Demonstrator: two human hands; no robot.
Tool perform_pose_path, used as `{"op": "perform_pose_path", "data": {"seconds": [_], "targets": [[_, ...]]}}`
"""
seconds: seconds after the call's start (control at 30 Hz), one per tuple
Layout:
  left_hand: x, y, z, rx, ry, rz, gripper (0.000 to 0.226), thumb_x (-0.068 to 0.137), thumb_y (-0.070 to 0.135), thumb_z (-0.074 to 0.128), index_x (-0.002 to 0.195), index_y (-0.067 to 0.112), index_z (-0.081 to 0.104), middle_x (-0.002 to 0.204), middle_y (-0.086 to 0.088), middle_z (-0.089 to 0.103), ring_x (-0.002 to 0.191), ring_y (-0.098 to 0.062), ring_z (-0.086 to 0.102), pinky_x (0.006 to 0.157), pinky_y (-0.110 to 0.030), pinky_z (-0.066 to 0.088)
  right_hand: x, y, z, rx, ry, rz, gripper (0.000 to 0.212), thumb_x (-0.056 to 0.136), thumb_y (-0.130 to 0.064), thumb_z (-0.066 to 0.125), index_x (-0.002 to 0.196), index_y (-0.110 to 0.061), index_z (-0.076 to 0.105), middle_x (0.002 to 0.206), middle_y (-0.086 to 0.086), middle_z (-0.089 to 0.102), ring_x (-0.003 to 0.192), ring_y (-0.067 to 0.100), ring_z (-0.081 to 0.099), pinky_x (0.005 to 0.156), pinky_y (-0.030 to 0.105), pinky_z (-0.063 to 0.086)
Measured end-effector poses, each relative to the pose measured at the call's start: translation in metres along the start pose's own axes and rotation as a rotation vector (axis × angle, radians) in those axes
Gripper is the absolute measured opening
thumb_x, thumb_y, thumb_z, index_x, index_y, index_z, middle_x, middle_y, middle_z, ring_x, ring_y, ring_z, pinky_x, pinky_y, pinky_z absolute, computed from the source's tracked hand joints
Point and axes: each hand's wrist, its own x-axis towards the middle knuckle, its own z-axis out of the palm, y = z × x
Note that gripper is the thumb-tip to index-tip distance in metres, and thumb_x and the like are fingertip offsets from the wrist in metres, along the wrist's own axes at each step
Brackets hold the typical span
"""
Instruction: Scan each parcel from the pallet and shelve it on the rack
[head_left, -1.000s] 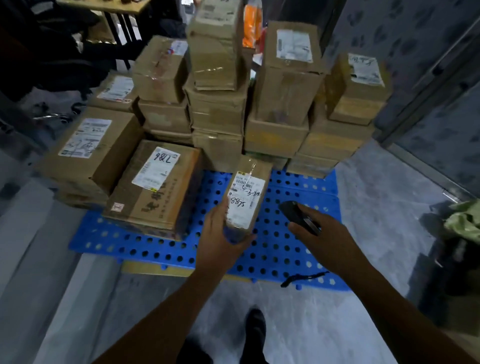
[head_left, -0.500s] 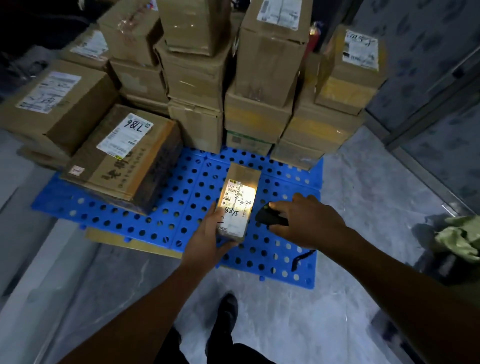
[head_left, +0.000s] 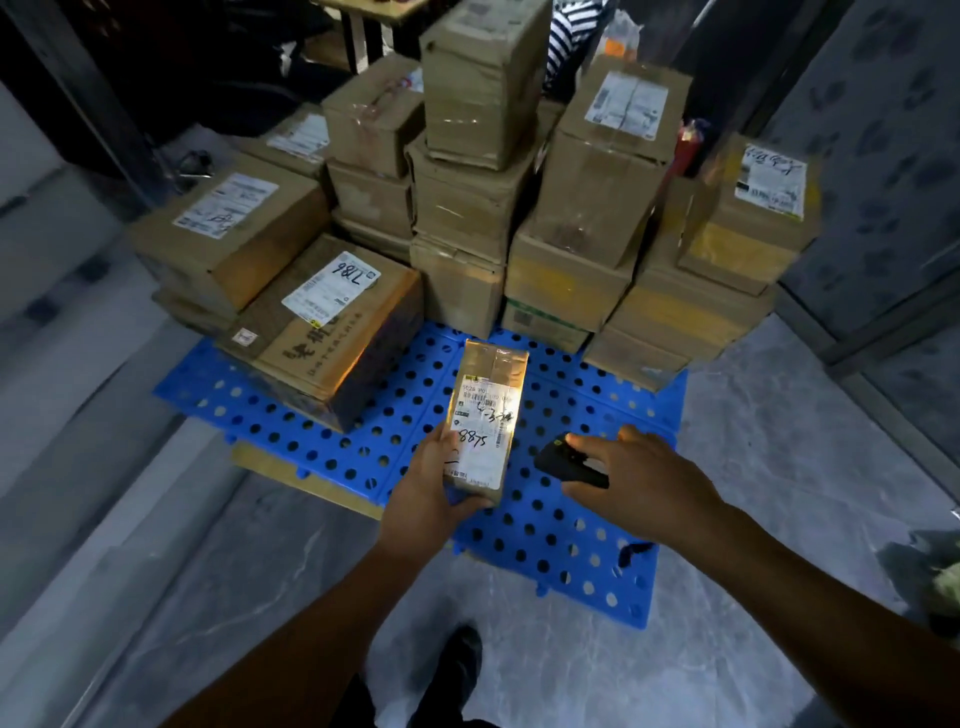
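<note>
Gripping a narrow cardboard parcel (head_left: 488, 410) near its lower end, the left hand (head_left: 423, 499) holds it above the near half of the blue perforated pallet (head_left: 571, 551), its fingers (head_left: 470, 505) curled under the bottom edge and the thumb laid up the left side. Whether the parcel's far end rests on the pallet cannot be told. Its white label (head_left: 480, 452) faces up, showing barcodes and a handwritten "8875", and a warm patch of light falls across the upper part. Just to the right, apart from the parcel, the right hand (head_left: 644, 478) clasps a small black scanner (head_left: 563, 461); its fingers (head_left: 589, 442) wrap over the top with the thumb beneath, and the scanner's front end points toward the label. Behind them, cardboard boxes (head_left: 467, 197) stand stacked in several columns on the far half of the pallet, most bearing white shipping labels. One flat box (head_left: 332, 343) marked "786" lies at the stack's left front. A dark shoe (head_left: 457, 665) stands on the grey marbled floor (head_left: 234, 571) below the hands.
</note>
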Motion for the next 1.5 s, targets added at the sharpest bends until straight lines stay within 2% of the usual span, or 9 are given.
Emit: {"op": "perform_pose_path", "data": {"seconds": [0.2,0.33,0.47,0.67,0.8,1.0,1.17,1.3,1.5], "targets": [[-0.004,0.023,-0.086,-0.079,0.149,0.036,0.091,0.065,0.055,0.086,0.14,0.034,0.037,0.14,0.014,0.049,0.119,0.012,0.043,0.085,0.005,0.038,0.021,-0.051,-0.009,0.391,0.086,-0.128,0.068,0.092,-0.061,0.055,0.154,-0.043,0.03,0.128,0.001,0.057,0.073,0.011,0.058,0.062,0.026,0.046],[0.001,0.034,-0.166,-0.038,0.305,0.096,0.092,0.065,0.061,0.084,0.139,0.038,0.035,0.136,0.019,0.048,0.112,0.017,0.047,0.084,0.004,0.038,0.039,-0.129,-0.031,0.538,0.192,-0.283,0.069,0.091,-0.061,0.057,0.153,-0.042,0.033,0.15,-0.011,0.045,0.129,0.013,0.051,0.098,0.029,0.047],[0.004,0.037,-0.257,-0.04,0.506,0.165,0.087,0.067,0.062,0.086,0.138,0.043,0.041,0.136,0.023,0.051,0.123,0.012,0.05,0.092,-0.002,0.04,0.053,-0.218,-0.065,0.681,0.273,-0.469,0.07,0.084,-0.069,0.052,0.149,-0.046,0.038,0.126,-0.037,0.046,0.115,-0.011,0.048,0.083,0.007,0.04],[-0.006,0.037,-0.401,0.029,0.803,0.243,0.09,0.068,0.054,0.09,0.134,0.062,0.03,0.139,0.027,0.045,0.128,0.004,0.051,0.099,-0.01,0.044,0.064,-0.367,-0.12,0.637,0.465,-0.695,0.061,0.089,-0.063,0.056,0.144,-0.061,0.032,0.124,-0.012,0.052,0.109,0.007,0.054,0.076,0.023,0.049],[-0.017,0.028,-0.475,0.058,0.961,0.259,0.092,0.072,0.039,0.091,0.14,0.049,0.029,0.136,0.04,0.04,0.126,0.014,0.048,0.096,-0.005,0.043,0.067,-0.461,-0.154,0.641,0.465,-0.853,0.063,0.087,-0.065,0.056,0.146,-0.056,0.036,0.14,-0.002,0.053,0.124,0.018,0.053,0.086,0.034,0.051],[-0.004,0.023,-0.542,0.167,1.143,0.188,0.085,0.082,0.041,0.082,0.146,0.036,0.027,0.146,0.011,0.039,0.134,-0.01,0.048,0.104,-0.042,0.053,0.086,-0.556,-0.19,0.625,0.431,-0.973,0.068,0.084,-0.071,0.055,0.147,-0.048,0.041,0.146,-0.001,0.049,0.132,0.02,0.047,0.098,0.032,0.042],[0.034,0.008,-0.557,0.238,1.284,0.161,0.097,0.086,0.034,0.082,0.158,0.034,0.015,0.165,-0.005,0.024,0.152,-0.017,0.027,0.119,-0.048,0.038,0.116,-0.598,-0.208,0.643,0.391,-1.031,0.071,0.085,-0.07,0.058,0.148,-0.042,0.042,0.149,-0.001,0.049,0.136,0.021,0.045,0.108,0.038,0.041],[0.063,-0.001,-0.565,0.561,1.413,0.072,0.087,0.096,0.043,0.07,0.162,0.029,0.014,0.171,-0.007,0.002,0.158,-0.023,0.009,0.122,-0.044,0.024,0.138,-0.624,-0.223,0.625,0.313,-1.099,0.061,0.087,-0.068,0.057,0.142,-0.047,0.047,0.142,-0.004,0.056,0.13,0.022,0.051,0.096,0.036,0.045],[0.093,-0.025,-0.588,1.082,1.393,-0.059,0.069,0.102,0.05,0.058,0.158,0.018,0.035,0.168,-0.016,0.016,0.156,-0.045,0.01,0.123,-0.058,0.017,0.172,-0.661,-0.24,0.635,0.193,-1.236,0.05,0.088,-0.066,0.058,0.136,-0.053,0.05,0.135,-0.015,0.06,0.125,0.016,0.055,0.093,0.034,0.046]]}}
